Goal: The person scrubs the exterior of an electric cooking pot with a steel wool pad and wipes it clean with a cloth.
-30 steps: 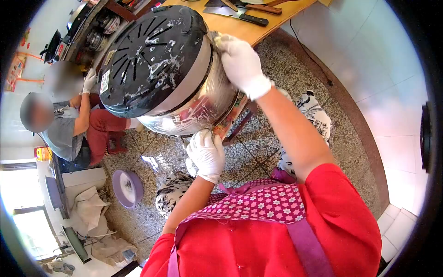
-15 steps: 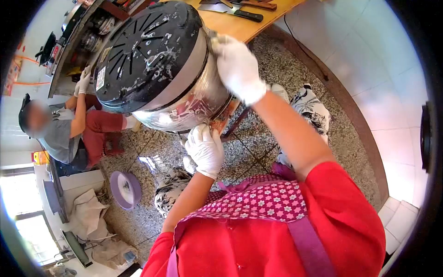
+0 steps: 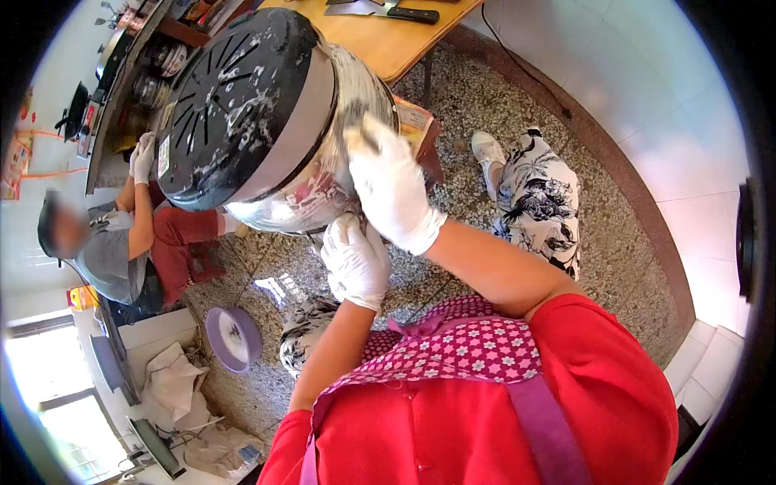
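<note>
A large round appliance with a shiny metal side (image 3: 295, 182) and a black slotted base (image 3: 234, 105) is tilted in front of me, streaked with white suds. My gloved left hand (image 3: 356, 260) has its fingers bent against the lower edge of the metal side. Against that side, my gloved right hand (image 3: 392, 186) is closed round a small yellowish scrubber (image 3: 365, 137). Part of the scrubber is hidden by the fingers. Under the appliance, a stool with a printed top (image 3: 414, 125) shows in part.
A wooden table (image 3: 368, 40) with a black-handled knife (image 3: 412, 14) is at the top. On the left, a seated person (image 3: 121, 250) in gloves is beside shelves. A purple basin (image 3: 233, 339) rests on the speckled floor. My shoe (image 3: 487, 153) is at the right.
My right hand has moved down and left along the metal side with the scrubber. My left hand stays at the lower edge. The view has shifted slightly, and more of the stool shows.
</note>
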`<state>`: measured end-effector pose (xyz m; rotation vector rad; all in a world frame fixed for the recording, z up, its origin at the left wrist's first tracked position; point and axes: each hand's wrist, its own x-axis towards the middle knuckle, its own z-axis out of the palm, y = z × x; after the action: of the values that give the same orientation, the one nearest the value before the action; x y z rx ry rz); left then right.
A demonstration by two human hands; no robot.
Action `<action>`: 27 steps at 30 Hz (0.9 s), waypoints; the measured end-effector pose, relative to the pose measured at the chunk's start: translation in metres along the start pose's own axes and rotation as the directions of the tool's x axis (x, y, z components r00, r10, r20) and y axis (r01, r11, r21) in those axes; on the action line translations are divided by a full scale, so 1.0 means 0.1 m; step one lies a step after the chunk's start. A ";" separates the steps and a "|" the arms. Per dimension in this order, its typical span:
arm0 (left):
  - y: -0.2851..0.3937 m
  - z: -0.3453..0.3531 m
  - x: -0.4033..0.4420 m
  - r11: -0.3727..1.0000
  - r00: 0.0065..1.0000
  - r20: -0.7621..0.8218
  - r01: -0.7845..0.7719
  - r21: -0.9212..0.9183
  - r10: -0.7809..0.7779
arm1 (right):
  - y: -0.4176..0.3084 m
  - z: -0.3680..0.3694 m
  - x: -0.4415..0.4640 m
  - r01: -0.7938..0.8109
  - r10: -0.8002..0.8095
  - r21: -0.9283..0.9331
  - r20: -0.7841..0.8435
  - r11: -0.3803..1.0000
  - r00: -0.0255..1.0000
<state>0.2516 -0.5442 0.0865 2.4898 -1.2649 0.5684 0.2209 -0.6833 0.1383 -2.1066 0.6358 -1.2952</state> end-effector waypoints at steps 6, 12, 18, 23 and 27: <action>0.02 -0.02 0.01 1.000 1.000 -0.011 -0.020 -0.010 0.020 | 0.86 0.24 1.43 -0.112 0.067 0.124 0.321 0.986 0.945; 0.03 -0.03 0.03 1.000 1.000 0.015 -0.014 0.009 0.014 | 1.28 0.52 1.49 0.049 -0.018 -0.046 0.522 0.998 0.853; 0.01 -0.01 0.02 0.999 0.999 0.022 -0.034 -0.018 0.034 | 0.40 0.14 -0.02 -0.173 0.202 0.314 -0.065 0.934 0.977; -0.01 -0.02 0.04 0.999 0.999 0.023 -0.046 -0.015 0.046 | 0.78 0.26 1.04 0.076 -0.084 0.210 0.026 0.975 0.996; 0.03 -0.04 0.04 0.998 0.998 0.014 -0.057 -0.013 0.057 | 1.37 0.85 2.02 0.282 -0.186 -0.064 0.610 0.957 0.770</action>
<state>0.2506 -0.5468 0.0922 2.4586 -1.3445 0.5546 0.3686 -0.8952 0.1403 -2.6053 0.1942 -0.6179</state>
